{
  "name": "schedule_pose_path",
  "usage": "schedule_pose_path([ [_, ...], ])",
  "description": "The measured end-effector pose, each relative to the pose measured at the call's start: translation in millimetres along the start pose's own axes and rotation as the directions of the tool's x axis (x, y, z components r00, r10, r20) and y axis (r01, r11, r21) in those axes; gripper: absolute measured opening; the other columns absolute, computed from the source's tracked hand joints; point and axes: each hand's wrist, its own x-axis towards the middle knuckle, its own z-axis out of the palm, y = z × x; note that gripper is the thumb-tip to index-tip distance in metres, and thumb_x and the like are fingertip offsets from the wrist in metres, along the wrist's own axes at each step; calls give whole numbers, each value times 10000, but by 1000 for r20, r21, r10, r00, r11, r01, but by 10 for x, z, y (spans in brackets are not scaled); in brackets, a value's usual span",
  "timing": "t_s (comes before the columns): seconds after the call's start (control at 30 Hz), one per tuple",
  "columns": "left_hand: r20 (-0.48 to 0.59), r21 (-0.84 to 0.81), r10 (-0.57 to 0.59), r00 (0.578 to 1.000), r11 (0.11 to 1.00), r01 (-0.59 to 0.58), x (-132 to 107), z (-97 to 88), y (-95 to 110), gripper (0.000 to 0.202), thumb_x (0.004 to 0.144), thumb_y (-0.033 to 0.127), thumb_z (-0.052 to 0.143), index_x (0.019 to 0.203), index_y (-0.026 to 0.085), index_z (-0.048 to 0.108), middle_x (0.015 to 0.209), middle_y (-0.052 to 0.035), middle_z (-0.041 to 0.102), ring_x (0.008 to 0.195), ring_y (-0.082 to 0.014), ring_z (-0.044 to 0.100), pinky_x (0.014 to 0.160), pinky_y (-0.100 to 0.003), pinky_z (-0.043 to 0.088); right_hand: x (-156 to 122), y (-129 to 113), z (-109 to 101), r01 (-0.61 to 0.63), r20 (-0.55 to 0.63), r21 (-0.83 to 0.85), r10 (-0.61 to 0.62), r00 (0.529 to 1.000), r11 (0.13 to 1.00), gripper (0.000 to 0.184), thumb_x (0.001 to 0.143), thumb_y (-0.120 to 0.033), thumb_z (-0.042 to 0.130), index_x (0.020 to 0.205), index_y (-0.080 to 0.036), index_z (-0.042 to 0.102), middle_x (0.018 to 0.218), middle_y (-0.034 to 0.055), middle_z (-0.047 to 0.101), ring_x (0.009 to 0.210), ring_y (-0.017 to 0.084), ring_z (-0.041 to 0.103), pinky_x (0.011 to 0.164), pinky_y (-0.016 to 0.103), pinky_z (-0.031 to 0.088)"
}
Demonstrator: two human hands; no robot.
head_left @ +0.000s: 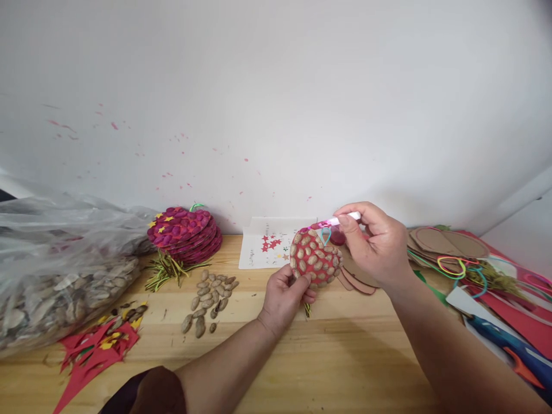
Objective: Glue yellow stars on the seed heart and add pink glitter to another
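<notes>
Holding the peanut-covered disc [317, 259] up over the middle of the surface [276, 379], with the pale wall [276, 115] bounding the back edge and wooden planks spanning the room between the forearms. Being flanked on the left, a little way off, by loose peanuts [211, 296], a stack of purple-red discs [185, 234] and a bulging plastic bag [64, 221]; being hemmed in on the right by cardboard discs [446, 244], coloured cords [452, 258] and a blue-and-orange tool [500, 336] close to that edge. Covering part of a printed sheet [249, 256] from this angle, and half hiding a reddish round thing [338, 237] beside the right hand [373, 241], not making out quite what. Losing the bag past the left of the frame, the blue-and-orange tool past the right, the dark sleeve [161, 391] past the bottom. Looking closely at the tip of the white-and-pink tool [342, 219] by the disc's upper rim, yet not being able to tell whether touching or just hovering. Gripping the disc's lower edge with the left hand [288, 293], thumb across the front, just above green stems [307, 310]. Pinching the white-and-pink tool in the right hand, higher up, wrist bent inward, slanting the tool slightly down toward the disc.
</notes>
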Motion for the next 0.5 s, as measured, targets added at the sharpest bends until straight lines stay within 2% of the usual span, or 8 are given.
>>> schedule_pose_path([
  [0.23, -9, -13, -1, 1000, 1000, 1, -8, 22, 15, 406, 633, 449, 898, 756, 166, 634, 608, 26, 663, 470, -108, 604, 469, -222, 524, -28, -96, 61, 80, 45, 46, -82, 996, 996, 90, 975, -261, 619, 940, -228, 695, 824, 8, 740, 623, 124, 626, 562, 251, 474],
  [0.37, -9, -13, 2, 1000, 1000, -2, -12, 25, 30, 412, 626, 458, 903, 749, 167, 639, 596, 26, 663, 472, -111, 604, 468, -223, 528, -38, -73, 73, 127, 70, 24, -129, 989, 992, 86, 970, -252, 618, 956, -220, 697, 853, 25, 732, 713, 148, 651, 653, 280, 509],
  [0.5, -14, -20, -9, 1000, 1000, 8, -27, 40, 64, 426, 597, 459, 912, 731, 163, 636, 581, 23, 662, 464, -111, 601, 463, -222, 526, -41, -72, 67, 150, 54, 7, -150, 987, 989, 73, 967, -237, 628, 971, -228, 700, 861, 18, 729, 703, 142, 640, 665, 288, 495],
])
